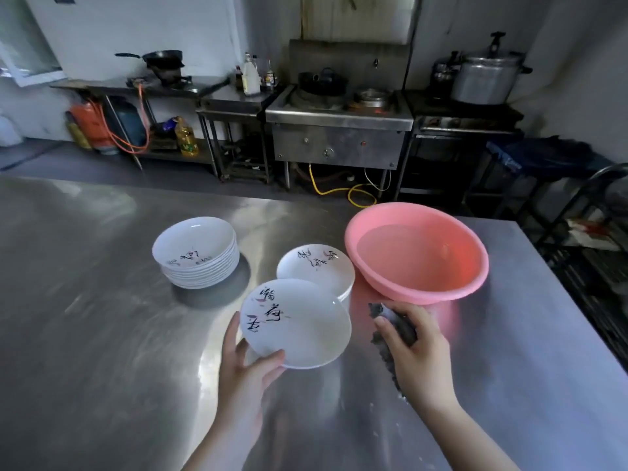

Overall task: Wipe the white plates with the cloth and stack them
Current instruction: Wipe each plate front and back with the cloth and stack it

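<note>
Holding the plate near and tilted, pinched at its rim by the left hand, the cloth, seemingly damp and gripped by the right hand, should be swept across firmly.

Plates, a basin and a cloth are laid out on a tabletop, with cooking stations behind it.

A tall stack of plates is set left of centre on the tabletop; a shorter stack is placed to its right, just beside the basin, which stands furthest right. Water is held in the basin. In front of the shorter stack, a single plate is held above the tabletop by the left hand, overlapping the stack's near edge. To the plate's right, in front of the basin, a cloth is gripped by the right hand. Behind the tabletop, across the floor, a stove is placed centrally, a bench with a pan to its left, and a large pot to its right.
</note>
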Action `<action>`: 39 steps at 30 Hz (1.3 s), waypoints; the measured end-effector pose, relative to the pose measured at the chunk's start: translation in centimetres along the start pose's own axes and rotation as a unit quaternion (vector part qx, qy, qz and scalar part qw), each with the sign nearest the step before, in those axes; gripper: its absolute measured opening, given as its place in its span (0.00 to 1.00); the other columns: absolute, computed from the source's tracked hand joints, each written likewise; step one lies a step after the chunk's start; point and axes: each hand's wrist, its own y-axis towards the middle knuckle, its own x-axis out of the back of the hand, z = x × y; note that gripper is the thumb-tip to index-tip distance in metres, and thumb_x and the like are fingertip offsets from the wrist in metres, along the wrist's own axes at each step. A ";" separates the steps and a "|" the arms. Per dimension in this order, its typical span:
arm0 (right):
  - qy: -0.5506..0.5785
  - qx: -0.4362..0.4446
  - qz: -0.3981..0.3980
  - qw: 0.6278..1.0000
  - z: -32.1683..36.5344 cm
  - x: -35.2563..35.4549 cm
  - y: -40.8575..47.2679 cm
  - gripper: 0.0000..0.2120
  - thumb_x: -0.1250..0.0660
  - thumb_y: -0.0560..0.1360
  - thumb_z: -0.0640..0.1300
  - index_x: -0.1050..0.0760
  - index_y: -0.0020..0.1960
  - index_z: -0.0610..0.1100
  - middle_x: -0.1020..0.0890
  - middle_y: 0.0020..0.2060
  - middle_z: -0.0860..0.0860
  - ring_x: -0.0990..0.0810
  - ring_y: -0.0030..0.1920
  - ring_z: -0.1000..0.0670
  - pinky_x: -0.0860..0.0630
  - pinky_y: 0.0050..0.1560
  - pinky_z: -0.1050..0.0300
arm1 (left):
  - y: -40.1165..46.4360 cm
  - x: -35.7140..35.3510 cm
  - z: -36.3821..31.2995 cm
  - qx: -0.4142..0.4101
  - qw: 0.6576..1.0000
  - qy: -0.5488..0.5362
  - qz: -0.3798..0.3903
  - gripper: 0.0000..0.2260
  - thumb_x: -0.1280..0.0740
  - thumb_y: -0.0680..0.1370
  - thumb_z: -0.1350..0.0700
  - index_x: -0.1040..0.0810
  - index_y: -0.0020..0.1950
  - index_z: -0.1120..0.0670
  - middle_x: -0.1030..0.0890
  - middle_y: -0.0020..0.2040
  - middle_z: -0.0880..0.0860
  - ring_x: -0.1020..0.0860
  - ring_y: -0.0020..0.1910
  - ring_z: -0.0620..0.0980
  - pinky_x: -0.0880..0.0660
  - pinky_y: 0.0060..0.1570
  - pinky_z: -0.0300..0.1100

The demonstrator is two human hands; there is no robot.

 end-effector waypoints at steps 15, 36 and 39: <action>0.007 -0.068 -0.096 0.993 1.5 -4.6 1.9 0.09 0.31 0.75 0.38 0.19 0.46 0.53 0.18 0.45 0.45 0.18 0.31 0.48 0.26 0.23 0.58 | 11.3 -2.2 2.3 0.049 0.995 0.016 0.086 0.43 0.25 0.65 0.74 0.30 0.70 0.39 0.25 0.69 0.49 0.22 0.64 0.49 0.20 0.50 0.44; -0.035 -0.060 -0.030 0.997 -1.8 -8.5 4.2 0.11 0.30 0.74 0.41 0.22 0.47 0.59 0.18 0.42 0.52 0.19 0.42 0.42 0.21 0.34 0.49 | 15.9 -3.6 4.5 -0.054 0.929 0.363 0.053 0.46 0.17 0.58 0.56 0.36 0.71 0.44 0.37 0.58 0.53 0.33 0.62 0.56 0.25 0.59 0.48; -0.032 -0.061 -0.020 0.997 -1.4 -9.3 4.4 0.11 0.30 0.74 0.41 0.22 0.47 0.59 0.19 0.42 0.52 0.18 0.42 0.44 0.21 0.33 0.50 | 16.1 -2.1 3.8 -0.041 0.932 0.356 0.049 0.46 0.16 0.60 0.54 0.37 0.71 0.43 0.38 0.61 0.52 0.28 0.53 0.52 0.25 0.50 0.36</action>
